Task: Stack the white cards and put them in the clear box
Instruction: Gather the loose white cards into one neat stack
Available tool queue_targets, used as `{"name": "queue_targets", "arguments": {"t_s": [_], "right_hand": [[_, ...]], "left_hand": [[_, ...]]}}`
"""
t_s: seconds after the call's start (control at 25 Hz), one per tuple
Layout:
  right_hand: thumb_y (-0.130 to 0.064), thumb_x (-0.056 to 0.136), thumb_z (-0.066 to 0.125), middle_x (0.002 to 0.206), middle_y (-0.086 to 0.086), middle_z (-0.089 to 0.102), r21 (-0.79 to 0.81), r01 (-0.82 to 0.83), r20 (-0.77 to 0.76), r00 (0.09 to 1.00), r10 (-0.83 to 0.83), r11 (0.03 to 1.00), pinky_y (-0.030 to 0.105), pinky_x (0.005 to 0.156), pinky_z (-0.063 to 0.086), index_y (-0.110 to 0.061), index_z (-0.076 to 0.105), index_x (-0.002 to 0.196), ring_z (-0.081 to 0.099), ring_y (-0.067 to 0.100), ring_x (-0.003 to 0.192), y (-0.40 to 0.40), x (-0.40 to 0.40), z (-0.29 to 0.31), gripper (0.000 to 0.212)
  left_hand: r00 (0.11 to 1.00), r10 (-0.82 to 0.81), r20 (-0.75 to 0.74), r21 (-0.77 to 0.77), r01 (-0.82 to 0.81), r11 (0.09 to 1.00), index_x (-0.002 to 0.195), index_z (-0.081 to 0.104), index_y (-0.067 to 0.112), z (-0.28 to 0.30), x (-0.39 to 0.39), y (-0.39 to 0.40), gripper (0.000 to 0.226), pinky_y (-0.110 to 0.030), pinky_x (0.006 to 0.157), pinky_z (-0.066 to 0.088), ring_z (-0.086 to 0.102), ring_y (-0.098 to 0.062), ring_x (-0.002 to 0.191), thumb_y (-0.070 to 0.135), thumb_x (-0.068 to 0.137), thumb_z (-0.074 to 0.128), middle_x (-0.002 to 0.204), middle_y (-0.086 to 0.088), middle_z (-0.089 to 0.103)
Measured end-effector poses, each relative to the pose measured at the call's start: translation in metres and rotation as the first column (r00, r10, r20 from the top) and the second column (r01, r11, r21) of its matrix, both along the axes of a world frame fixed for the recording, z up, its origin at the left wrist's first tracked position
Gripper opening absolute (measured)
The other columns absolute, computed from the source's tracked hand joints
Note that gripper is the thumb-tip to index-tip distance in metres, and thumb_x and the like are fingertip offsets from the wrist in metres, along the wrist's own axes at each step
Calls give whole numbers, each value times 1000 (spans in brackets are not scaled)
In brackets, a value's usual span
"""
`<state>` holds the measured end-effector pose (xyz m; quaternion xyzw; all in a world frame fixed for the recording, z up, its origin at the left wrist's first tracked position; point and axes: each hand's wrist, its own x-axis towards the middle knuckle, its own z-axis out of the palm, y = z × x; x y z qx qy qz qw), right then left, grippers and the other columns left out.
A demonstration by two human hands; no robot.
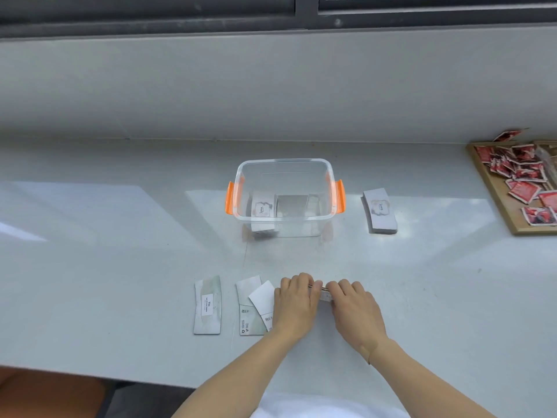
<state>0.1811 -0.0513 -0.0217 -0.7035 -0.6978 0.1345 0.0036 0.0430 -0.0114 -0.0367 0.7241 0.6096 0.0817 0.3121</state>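
both hands are squaring a small stack of white cards on its edge on the pale tabletop: left hand and right hand are curled around its ends, gripping it. more loose cards lie at 9 o'clock of the hands. the next move is probably gathering those. the clear box (orange handles, some cards inside) sits at 12 o'clock, below a grey window sill.
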Motion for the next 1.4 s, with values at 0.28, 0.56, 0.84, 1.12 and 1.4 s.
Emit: {"name": "queue_targets", "arguments": {"t_s": [0.28, 0.56, 0.84, 1.12, 1.4], "right_hand": [[-19, 81, 75, 72, 0, 61, 90, 76, -93, 993, -68, 993, 36, 45, 42, -21, 68, 94, 53, 29, 66, -3, -11, -4, 15], [-20, 87, 65, 81, -1, 63, 44, 68, -65, 996, -65, 997, 35, 50, 42, -22, 64, 98, 54, 29, 75, -3, -8, -7, 12], [-32, 93, 52, 105, -8, 62, 18, 53, -84, 995, -52, 998, 35, 68, 46, -33, 54, 122, 52, 25, 94, -3, -3, -7, 28], [-37, 90, 56, 127, -7, 57, 31, 40, -115, 993, -36, 999, 36, 81, 47, -34, 44, 136, 50, 25, 116, -6, -3, -10, 48], [-48, 86, 61, 153, -1, 39, 77, 59, -111, 993, -51, 995, 43, 96, 45, -35, 32, 145, 38, 28, 137, -10, -4, -19, 67]], "left_hand": [[998, -46, -39, -44, 44, 998, 110, 51, 21, -4, -3, -2, 36, -38, 91, 36, 46, -24, 107, 46, 103, 27, 114, 3, 59], [870, -417, -264, 36, 440, 897, 134, 44, 36, 5, -90, 42, 53, -37, 107, 23, 29, -20, 131, 59, 87, 42, 137, 9, 44], [739, -571, -356, -25, 604, 797, 128, 45, 36, 4, -113, 45, 52, -36, 107, 27, 25, -21, 132, 48, 79, 59, 137, 2, 39], [904, -426, -47, -139, 416, 899, 95, 59, 30, 29, -119, 67, 14, -34, 89, 42, 39, -18, 105, 17, 89, 62, 99, 6, 51], [987, -149, 57, -51, 152, 987, 102, 57, 14, 43, -98, 78, 11, -37, 90, 43, 46, -21, 105, 8, 95, 50, 105, 0, 52]]}}
